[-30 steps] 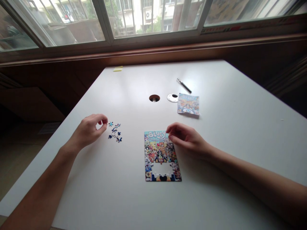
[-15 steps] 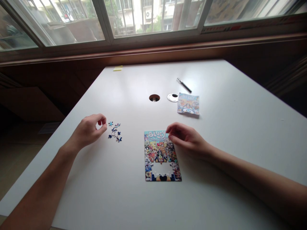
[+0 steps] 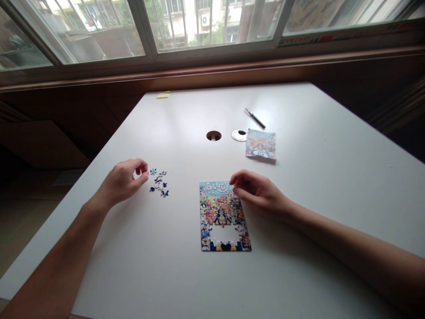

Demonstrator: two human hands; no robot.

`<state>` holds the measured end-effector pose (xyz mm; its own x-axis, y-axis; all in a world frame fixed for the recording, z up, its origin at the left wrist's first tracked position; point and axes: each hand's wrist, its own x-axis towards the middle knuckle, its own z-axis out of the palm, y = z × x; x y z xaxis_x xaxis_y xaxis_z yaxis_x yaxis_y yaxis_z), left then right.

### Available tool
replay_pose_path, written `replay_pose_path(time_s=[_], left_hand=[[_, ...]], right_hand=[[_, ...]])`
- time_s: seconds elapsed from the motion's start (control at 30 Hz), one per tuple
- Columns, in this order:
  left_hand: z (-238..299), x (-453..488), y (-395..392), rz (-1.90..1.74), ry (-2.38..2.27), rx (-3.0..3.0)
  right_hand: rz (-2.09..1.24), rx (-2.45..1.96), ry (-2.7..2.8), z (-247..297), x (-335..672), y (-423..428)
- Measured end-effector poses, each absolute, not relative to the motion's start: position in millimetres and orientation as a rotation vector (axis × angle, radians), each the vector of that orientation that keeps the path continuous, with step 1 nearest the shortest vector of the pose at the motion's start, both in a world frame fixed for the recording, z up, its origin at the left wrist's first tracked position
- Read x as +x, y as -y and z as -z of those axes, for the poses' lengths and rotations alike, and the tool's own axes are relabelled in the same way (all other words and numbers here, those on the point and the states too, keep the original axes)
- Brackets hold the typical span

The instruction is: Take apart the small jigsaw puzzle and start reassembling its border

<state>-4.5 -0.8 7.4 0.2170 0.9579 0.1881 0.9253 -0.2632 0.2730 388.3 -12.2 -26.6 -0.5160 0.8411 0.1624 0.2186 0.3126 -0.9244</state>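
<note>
A colourful jigsaw puzzle [image 3: 223, 217] lies on the white table [image 3: 299, 199] with a white gap near its lower edge. My right hand [image 3: 257, 191] rests at the puzzle's upper right corner, fingers curled and touching its edge. A small cluster of loose puzzle pieces [image 3: 158, 182] lies to the left. My left hand [image 3: 123, 179] sits just left of them, thumb and forefinger pinched together; whether a piece is between them I cannot make out.
A picture card [image 3: 260, 144] lies beyond the puzzle, with a round metal cap [image 3: 239, 135] and a cable hole [image 3: 214, 135] beside it. A pen [image 3: 255, 118] lies farther back. A yellow note [image 3: 163, 95] sits at the far edge under the window.
</note>
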Motion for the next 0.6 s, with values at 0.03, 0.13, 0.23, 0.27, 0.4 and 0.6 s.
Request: replay_pose_path(time_s=[0.03, 0.13, 0.23, 0.27, 0.4, 0.6], left_hand=[[-7.4, -4.3, 0.8, -0.483, -1.845, 2.37], [-7.3, -3.9, 0.9, -0.471, -1.863, 2.378], [-6.9, -4.3, 1.1, -0.46, -1.868, 2.385], [-6.6, -4.6, 1.2, -0.457, -1.868, 2.386], [-5.7, -5.7, 1.4, -0.449, -1.859, 2.392], [-6.8, -4.7, 1.0, -0.495, -1.718, 2.483]], right_hand=[[-1.211, -0.937, 1.922, 26.7, 388.3, 12.2], [-1.213, -0.941, 1.922, 27.0, 388.4, 12.1], [-1.216, -0.941, 1.919, 26.5, 388.2, 12.2], [-1.218, -0.94, 1.918, 26.2, 388.0, 12.2], [-1.221, -0.941, 1.92, 25.5, 387.5, 12.5], [-1.227, -0.946, 1.922, 27.2, 388.4, 12.4]])
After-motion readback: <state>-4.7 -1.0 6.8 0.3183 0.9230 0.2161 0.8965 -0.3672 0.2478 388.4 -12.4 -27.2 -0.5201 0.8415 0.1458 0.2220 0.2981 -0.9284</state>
